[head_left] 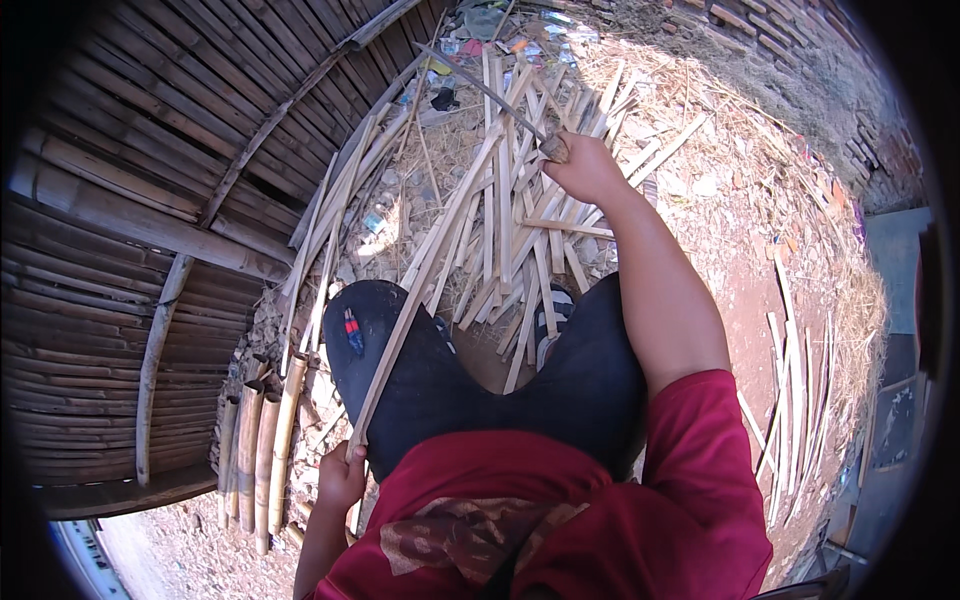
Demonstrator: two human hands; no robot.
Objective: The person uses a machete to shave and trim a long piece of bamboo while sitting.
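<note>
The left hand, low beside the person's left hip, has its fingers clamped on the near end of a long pale bamboo strip, which slants up and away across the left thigh of the dark trousers toward the pile beyond the knees; whether the strip rests on the thigh, I cannot tell. The right hand, on an arm stretched far forward, has its fingers wrapped around the wooden handle of a long knife, its narrow blade pointing away to the upper left. The blade passes close to the strip's far end, though whether the two touch is unclear. Below the knife, a loose pile of split strips lies crisscrossed on the ground, reaching back between the person's feet. To the left, several bamboo tubes stand side by side near a wall of bamboo slats. More thin strips lie well apart on the right, and colourful litter is scattered past the pile, near the blade's tip
</note>
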